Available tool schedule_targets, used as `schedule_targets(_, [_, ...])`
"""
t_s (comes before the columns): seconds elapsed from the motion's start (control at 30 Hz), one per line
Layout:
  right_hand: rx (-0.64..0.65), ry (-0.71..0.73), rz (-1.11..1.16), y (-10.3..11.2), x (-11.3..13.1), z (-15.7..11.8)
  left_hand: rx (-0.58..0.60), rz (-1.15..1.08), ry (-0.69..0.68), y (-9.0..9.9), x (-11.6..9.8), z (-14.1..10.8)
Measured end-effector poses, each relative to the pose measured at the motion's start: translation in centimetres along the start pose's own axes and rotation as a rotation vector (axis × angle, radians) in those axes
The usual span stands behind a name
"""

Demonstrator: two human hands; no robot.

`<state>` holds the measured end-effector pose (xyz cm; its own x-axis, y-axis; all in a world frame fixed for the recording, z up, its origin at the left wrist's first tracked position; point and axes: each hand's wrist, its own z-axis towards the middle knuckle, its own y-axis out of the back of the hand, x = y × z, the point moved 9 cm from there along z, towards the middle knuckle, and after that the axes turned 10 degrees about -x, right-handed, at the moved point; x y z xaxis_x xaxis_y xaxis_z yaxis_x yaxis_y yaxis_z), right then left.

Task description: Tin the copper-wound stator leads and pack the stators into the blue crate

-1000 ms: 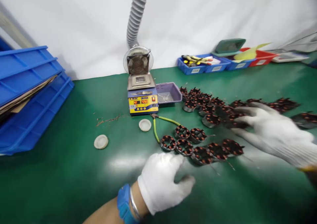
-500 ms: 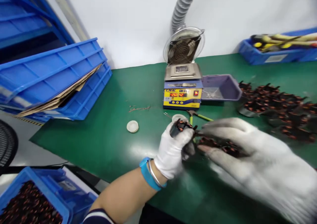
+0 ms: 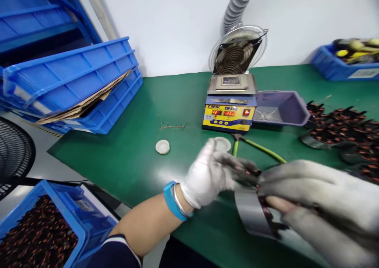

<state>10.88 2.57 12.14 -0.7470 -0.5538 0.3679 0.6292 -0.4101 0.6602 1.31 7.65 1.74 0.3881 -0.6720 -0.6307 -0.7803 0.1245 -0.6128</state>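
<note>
Workshop or small factory bench, I'd say: green-topped worktable [image 3: 118, 149], yellow-and-blue digital heating unit [image 3: 227, 116], ribbed grey exhaust hose [image 3: 240, 3], stacked blue plastic crates [image 3: 77, 74], green-handled pliers [image 3: 263, 149].

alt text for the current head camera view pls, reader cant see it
Two gloved hands work over a green table; the right hand holds a metal ring with dark, coppery parts, the left hand beside it, blurred. Behind them are green-handled pliers and a yellow-and-blue heating device, with more ringed parts to the right.
</note>
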Motion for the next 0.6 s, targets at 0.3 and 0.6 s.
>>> schedule_targets(0.3, [-0.048, 0.133, -0.117, 0.5, 0.8, -0.5, -0.068, -0.164, -0.248, 0.4, -0.6, -0.1])
schedule_targets(0.6, [0.028, 0.033, -0.098, 1.3, -1.7, -0.8, 0.402, 0.229, 0.203, -2.7, 3.8, -0.9])
